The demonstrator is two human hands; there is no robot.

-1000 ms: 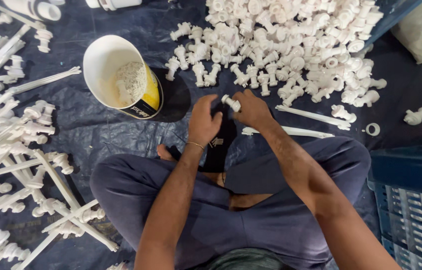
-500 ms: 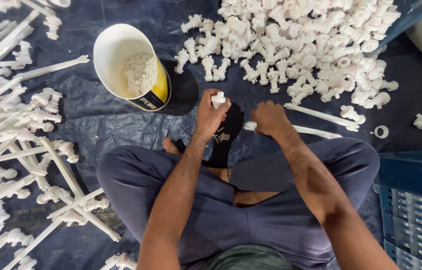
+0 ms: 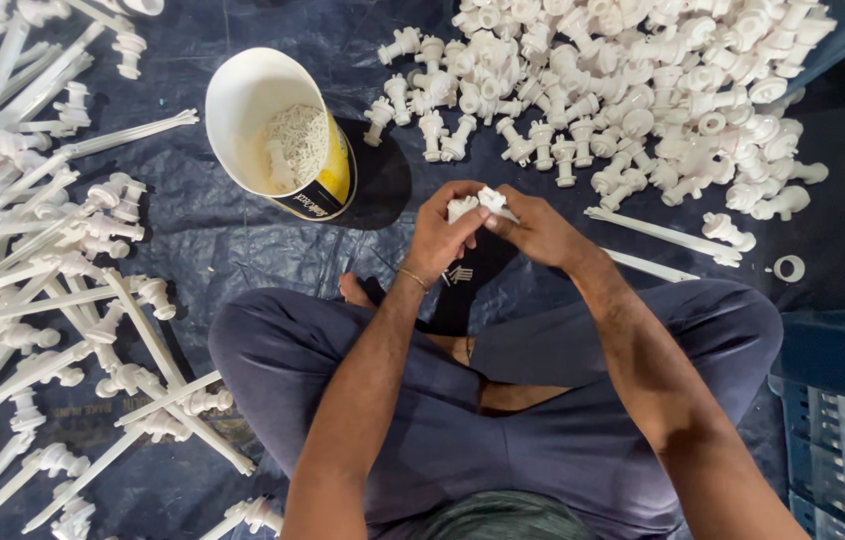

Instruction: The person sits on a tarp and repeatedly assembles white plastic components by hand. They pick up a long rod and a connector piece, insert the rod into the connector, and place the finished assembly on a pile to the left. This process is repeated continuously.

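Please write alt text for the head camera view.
A seated person's left hand and right hand together hold a small white plastic fitting over a dark tarp, between a white bucket, loose fittings and assembled rods.

Bare dark tarp [image 3: 243, 250] between tilted bucket [image 3: 283, 130] and knees gives free passage. Fittings heap [image 3: 633, 90] blocks ahead-right; assembled rods [image 3: 33, 270] crowd left; blue crate [image 3: 843, 430] walls right.

Left hand [image 3: 443, 235] and right hand [image 3: 538, 230] meet, pinching a small white plastic fitting [image 3: 478, 203]. A white bucket [image 3: 278, 130] stands far left. Loose fittings [image 3: 643, 90] are heaped far right.
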